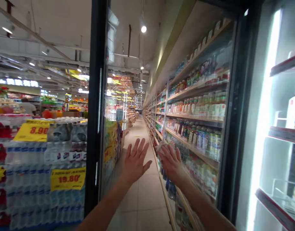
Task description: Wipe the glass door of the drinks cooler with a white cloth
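A tall glass door (138, 205) in a black frame stands open in front of me. My left hand (135, 163) is raised at the pane, fingers spread, palm toward the glass, holding nothing. Beside it, my right hand (170, 162) lies flattened over a whitish crumpled cloth (161, 145) and presses it to the glass. Only the cloth's edge shows past the fingertips; whether it is fabric or paper, I cannot tell.
To the right are the lit fridge shelves (286, 134). Stacked packs of bottled water (27, 179) with yellow price signs (67, 178) stand left of the door. Rows of bottles (198, 106) and a long aisle (138, 128) appear in the pane.
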Demonstrator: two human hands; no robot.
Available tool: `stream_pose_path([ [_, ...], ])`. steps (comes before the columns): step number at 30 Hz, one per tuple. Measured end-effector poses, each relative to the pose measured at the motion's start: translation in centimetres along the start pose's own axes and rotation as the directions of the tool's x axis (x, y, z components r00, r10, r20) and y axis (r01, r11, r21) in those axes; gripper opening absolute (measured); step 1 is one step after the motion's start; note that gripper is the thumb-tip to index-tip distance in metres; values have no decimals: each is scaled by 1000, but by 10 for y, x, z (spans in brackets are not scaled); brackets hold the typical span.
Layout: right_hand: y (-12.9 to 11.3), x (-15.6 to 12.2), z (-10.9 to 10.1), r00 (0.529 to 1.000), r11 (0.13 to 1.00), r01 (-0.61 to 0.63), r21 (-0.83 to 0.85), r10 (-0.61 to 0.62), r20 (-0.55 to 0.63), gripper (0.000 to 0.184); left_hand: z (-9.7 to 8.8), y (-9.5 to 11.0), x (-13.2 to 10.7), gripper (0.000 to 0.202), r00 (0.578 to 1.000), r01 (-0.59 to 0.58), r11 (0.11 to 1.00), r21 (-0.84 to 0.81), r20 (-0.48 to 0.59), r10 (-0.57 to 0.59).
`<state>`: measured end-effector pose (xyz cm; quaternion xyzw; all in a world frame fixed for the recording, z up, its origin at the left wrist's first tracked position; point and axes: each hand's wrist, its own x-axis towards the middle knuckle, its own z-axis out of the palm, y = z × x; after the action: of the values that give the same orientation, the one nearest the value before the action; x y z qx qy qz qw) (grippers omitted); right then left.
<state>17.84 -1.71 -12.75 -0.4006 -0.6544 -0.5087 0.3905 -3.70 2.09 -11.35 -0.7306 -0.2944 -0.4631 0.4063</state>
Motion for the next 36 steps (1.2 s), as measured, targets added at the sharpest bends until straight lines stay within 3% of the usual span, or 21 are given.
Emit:
stream_pose_path([
  [2,8,2,-1,996,997,-79,-26,78,-46,47,0,0,0,69,1000,-5,1000,0,2,5],
  [4,22,7,-2,939,948,-316,-49,305,-159,48,0,0,-1,68,1000,-10,1000,-3,1,10],
  [6,27,14,-3,884,903,-430,3,421,-203,51,-1,0,-2,67,1000,-14,1000,-17,-4,14],
  [8,13,21,-4,920,926,-361,106,372,-118,54,-4,1,-2,67,1000,-7,999,-40,-14,6],
  [10,-12,25,-5,971,943,-236,236,237,27,57,-8,6,3,64,999,17,998,-63,-33,-19],
  [13,-40,26,-10,987,905,-152,397,116,115,58,-11,21,17,58,997,-42,994,-101,-64,36],
  [16,-30,23,-13,981,881,-194,431,187,60,56,-4,43,30,55,989,-138,988,-71,-69,133],
  [20,13,20,-5,910,934,-319,163,350,-223,53,8,56,37,50,990,-124,990,62,-67,128],
  [22,27,20,0,912,945,-326,20,320,-258,51,3,43,49,47,979,-189,978,85,-67,195],
  [24,33,19,3,927,952,-306,-31,291,-236,49,-12,16,71,46,976,-194,976,94,-83,202],
  [27,31,18,3,926,950,-309,-35,292,-241,49,-37,-29,110,48,992,19,995,93,-124,-7],
  [29,28,18,1,921,943,-332,-36,316,-227,50,-44,-41,116,48,987,112,992,62,-125,-103],
  [30,28,18,1,920,939,-342,-35,327,-218,50,-43,-38,109,48,990,101,994,47,-107,-95],
  [31,27,19,0,919,936,-350,-31,336,-207,51,-40,-29,97,46,996,44,999,32,-82,-41],
  [33,27,20,-2,920,937,-348,-28,336,-201,51,-29,-5,64,44,981,-193,981,6,-27,193],
  [34,27,21,-2,923,941,-338,-29,325,-207,51,-24,6,51,44,931,-365,931,-14,-12,364],
  [35,27,21,-2,925,945,-324,-31,310,-217,51,-20,13,44,46,856,-515,857,-40,42,516],
  [36,28,21,-2,928,950,-310,-34,295,-229,51,-18,16,44,47,821,-564,824,-51,79,566],
])
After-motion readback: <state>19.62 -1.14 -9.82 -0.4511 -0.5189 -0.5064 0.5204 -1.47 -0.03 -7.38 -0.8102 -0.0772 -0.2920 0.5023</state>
